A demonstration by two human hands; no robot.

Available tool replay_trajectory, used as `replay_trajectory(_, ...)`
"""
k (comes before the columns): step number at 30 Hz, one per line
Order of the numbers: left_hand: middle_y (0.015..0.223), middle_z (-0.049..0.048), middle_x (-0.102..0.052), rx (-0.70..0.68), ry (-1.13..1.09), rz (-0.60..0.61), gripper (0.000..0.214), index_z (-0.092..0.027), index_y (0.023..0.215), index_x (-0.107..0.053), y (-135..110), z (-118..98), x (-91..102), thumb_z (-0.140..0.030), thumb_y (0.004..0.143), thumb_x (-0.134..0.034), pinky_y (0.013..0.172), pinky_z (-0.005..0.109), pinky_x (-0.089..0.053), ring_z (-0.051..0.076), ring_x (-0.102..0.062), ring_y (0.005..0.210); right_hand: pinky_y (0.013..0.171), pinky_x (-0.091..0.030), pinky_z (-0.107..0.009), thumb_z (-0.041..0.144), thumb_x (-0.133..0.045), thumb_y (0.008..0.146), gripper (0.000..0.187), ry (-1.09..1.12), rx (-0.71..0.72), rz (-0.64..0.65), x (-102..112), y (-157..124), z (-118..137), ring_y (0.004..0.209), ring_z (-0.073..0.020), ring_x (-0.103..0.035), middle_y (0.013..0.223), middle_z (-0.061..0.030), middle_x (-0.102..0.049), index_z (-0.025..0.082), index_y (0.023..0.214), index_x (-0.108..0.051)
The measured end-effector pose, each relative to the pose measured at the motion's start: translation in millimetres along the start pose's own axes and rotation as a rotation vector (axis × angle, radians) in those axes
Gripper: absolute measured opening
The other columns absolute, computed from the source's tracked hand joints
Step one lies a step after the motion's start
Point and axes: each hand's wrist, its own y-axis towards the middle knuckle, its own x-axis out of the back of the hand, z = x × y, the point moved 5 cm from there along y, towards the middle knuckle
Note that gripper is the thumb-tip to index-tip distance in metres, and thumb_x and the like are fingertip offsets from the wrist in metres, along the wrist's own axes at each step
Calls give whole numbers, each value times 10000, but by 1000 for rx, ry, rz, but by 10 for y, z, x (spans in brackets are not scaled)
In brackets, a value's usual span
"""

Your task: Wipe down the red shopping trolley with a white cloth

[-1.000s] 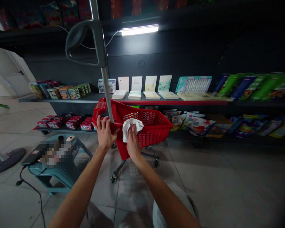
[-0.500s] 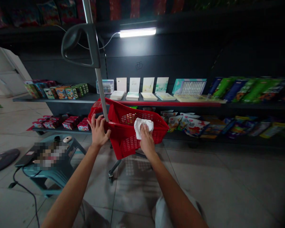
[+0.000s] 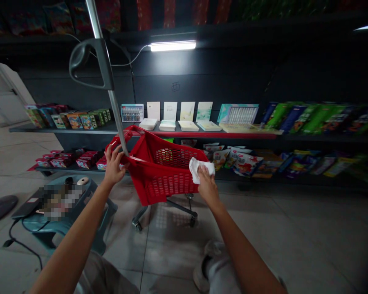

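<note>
A small red shopping cart [image 3: 171, 181] with perforated sides stands in front of me, its handle end at the left. My left hand [image 3: 114, 166] grips the cart at that end, fingers bent over the red edge close to the foot of a metal pole [image 3: 115, 110]. At the cart's right end, my right hand [image 3: 207, 183] presses a folded white cloth [image 3: 199, 166] against the top rim. The fingers lie over the cloth, and part of the rim is hidden beneath it.
A grey-blue plastic stool [image 3: 95, 204] with a dark device and cable stands at the left. Behind the cart, a dark shelf [image 3: 98, 130] bears small boxes, upright cards and snack bags [image 3: 247, 162]. A grey loop handle [image 3: 106, 67] juts from the pole. A lit tube [image 3: 173, 45] hangs above.
My right hand has slid the white cloth rightward along the rim to the cart's far right end. My left hand keeps its hold; the view has shifted slightly.
</note>
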Motion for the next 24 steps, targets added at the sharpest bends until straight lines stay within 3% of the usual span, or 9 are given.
replay_trajectory(7,1666,128,-361,12,-13,60,431,-217,1238,-579,22,137,31,-312,818,-589,1266,660,-206,361,13,1625,1291,-228,-525,-69,-397,735,904,-2,-13,21,12,-65,-140,1594,-262,-217,1710,-137,-264,113,1618,-333)
replay_trajectory(13,1700,128,-290,46,-43,117,417,-212,1202,-602,105,241,21,-252,787,-607,1277,661,-178,355,78,1621,1278,-250,-543,-65,-399,736,892,9,-40,42,5,-56,-110,1584,-280,-245,1692,-155,-306,100,1611,-343)
replay_trajectory(24,1711,149,-251,95,-36,133,419,-195,1224,-590,87,199,34,-232,807,-590,1239,701,-252,365,78,1620,1271,-265,-515,-66,-376,753,861,9,-30,48,-12,-128,-80,1593,-289,-216,1710,-147,-257,74,1602,-361)
